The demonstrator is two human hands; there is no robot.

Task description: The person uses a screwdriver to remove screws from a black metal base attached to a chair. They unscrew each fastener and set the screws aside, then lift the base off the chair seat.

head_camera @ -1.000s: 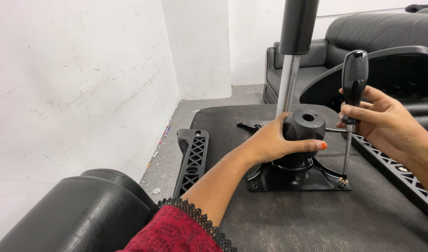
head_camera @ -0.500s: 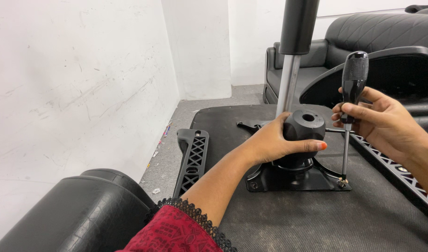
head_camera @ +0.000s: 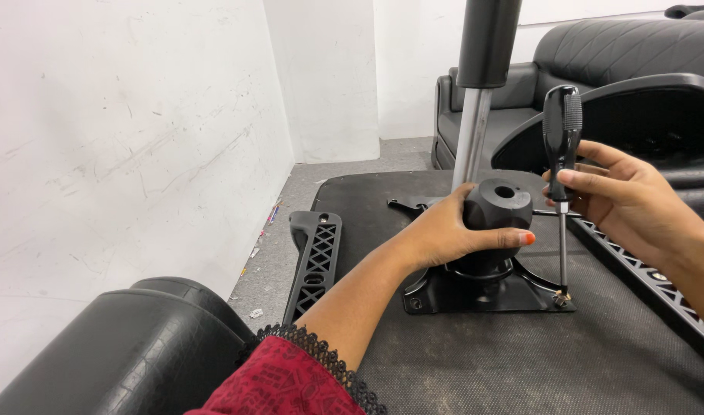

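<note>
Screwdriver (head_camera: 561, 154) swung closer to upright since half second ago, handle top shifted left; right hand (head_camera: 624, 201) followed. Right hand wrapped shut round lower handle, shaft running down, tip on brass screw (head_camera: 559, 297) at right front corner of black mounting plate (head_camera: 444, 296). Left hand (head_camera: 452, 230) closed over black hub (head_camera: 496, 211) in plate centre, thumb across front, unmoved. Plate lies flat on upturned seat underside (head_camera: 521, 361). Gas-lift column (head_camera: 478, 92) rises behind hub. Black lattice armrest (head_camera: 313, 257) left of seat, on floor. Black sofa (head_camera: 636, 54) beyond.
</note>
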